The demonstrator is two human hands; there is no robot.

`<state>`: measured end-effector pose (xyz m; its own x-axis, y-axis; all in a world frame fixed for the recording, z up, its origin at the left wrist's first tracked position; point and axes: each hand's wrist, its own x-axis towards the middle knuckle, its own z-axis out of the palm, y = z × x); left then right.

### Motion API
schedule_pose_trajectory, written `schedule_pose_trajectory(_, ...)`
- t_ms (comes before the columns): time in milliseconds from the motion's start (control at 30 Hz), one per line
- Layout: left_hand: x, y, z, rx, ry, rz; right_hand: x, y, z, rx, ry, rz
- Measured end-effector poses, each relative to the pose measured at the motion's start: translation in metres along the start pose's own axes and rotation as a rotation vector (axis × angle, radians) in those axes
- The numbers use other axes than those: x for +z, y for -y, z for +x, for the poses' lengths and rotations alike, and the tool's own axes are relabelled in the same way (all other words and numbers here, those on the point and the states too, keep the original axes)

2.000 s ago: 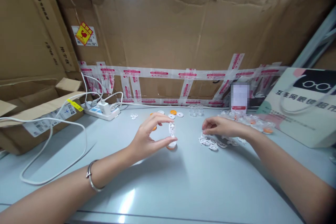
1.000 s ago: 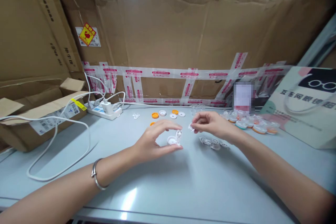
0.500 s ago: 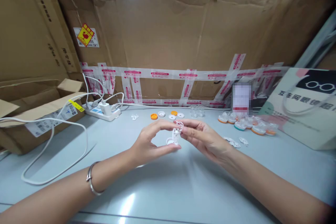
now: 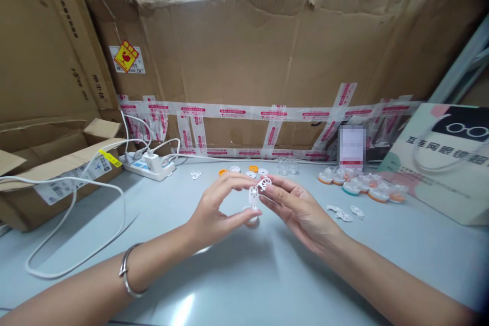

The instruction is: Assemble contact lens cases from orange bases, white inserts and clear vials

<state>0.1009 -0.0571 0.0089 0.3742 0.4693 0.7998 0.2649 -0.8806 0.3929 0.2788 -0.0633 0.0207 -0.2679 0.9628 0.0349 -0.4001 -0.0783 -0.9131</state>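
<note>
Over the middle of the grey table, my left hand (image 4: 219, 206) grips a small white openwork plastic part (image 4: 253, 196) upright between thumb and fingers. A rounded piece shows at its lower end, by the thumb tip. My right hand (image 4: 294, 204) pinches a white spoked plastic piece (image 4: 265, 183) just above and to the right of that part. The two pieces are very close; whether they are joined I cannot tell. Behind my hands lie orange rings (image 4: 253, 168) and white rings (image 4: 235, 169).
White flat parts (image 4: 344, 216) and clear-topped round pieces (image 4: 379, 194) lie at the right, near a printed bag (image 4: 435, 163). A white power strip (image 4: 153, 168) with looping cables and an open carton (image 4: 57, 173) stand left. A large cardboard box (image 4: 237, 51) spans the back.
The white spoked piece in my right hand has turned and now shows more of its face. My head view has tilted slightly upward. Both hands keep their holds.
</note>
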Motion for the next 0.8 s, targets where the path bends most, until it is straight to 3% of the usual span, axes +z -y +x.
schedule_pose_trajectory(133,0.0,0.0,0.001,-0.091,-0.017,0.102,0.001,0.004,-0.001,-0.004,-0.059,-0.156)
schedule_pose_trajectory(267,0.001,0.004,-0.001,-0.141,0.038,0.179,0.0,-0.002,0.001,-0.032,-0.078,-0.309)
schedule_pose_trajectory(467,0.005,0.006,-0.004,-0.083,0.085,0.27,-0.002,-0.011,0.004,-0.021,-0.059,-0.341)
schedule_pose_trajectory(800,0.005,0.007,-0.004,0.045,0.063,0.317,-0.005,-0.01,0.004,-0.013,0.054,-0.32)
